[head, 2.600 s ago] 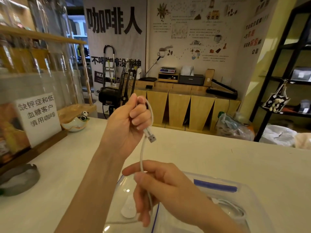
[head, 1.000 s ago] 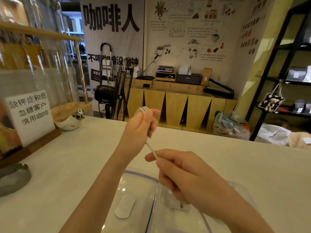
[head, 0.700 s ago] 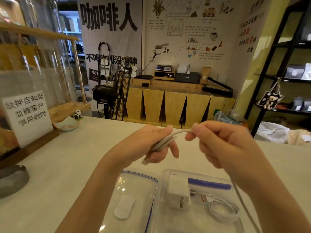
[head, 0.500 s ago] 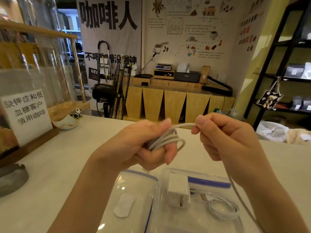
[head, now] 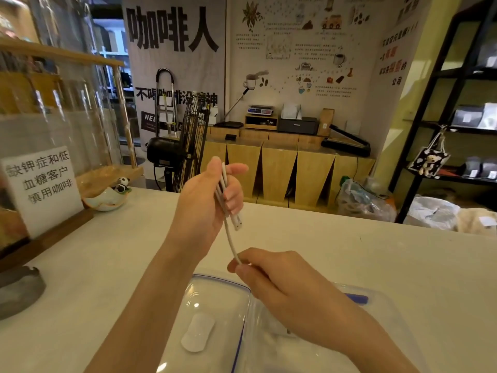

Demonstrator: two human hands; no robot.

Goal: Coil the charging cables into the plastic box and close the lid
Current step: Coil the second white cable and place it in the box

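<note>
A: Nearest us, clear plastic box (head: 382, 305) and its lid (head: 215, 300) side by side on the white counter (head: 403, 259), lid left.

B: Agreed. Box contents mostly hidden behind our right hand (head: 279, 284). Further back, wooden cabinets (head: 279, 173), a fan (head: 188, 152), black shelves at the right.

A: Writing?

B: Wall banner (head: 174, 30) reads 咖啡人. The counter sign (head: 40, 184) is Chinese too, partly blurred.

A: Grips?

B: Our left hand (head: 207, 203) is raised, fingers curled around several loops of white cable (head: 228, 232), plug (head: 238, 222) hanging below them. Right hand pinches the same cable lower down, just above the lid and box.
</note>
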